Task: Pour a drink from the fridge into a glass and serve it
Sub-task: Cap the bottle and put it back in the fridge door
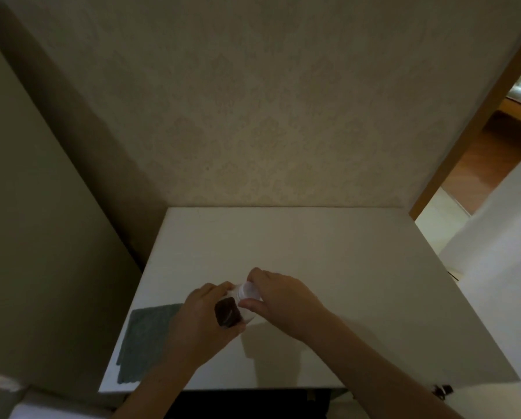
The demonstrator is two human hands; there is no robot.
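- Left hand (203,319) grips the bottle (227,313) over the near-left table (328,267), beside a cloth (144,343).
- Right hand (279,300) pinches the cap (248,290).
- Opening stage, likely; no glass visible, so pouring and serving remain.

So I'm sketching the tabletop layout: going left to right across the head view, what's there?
Grey cloth → left hand → bottle → right hand → bare white table.
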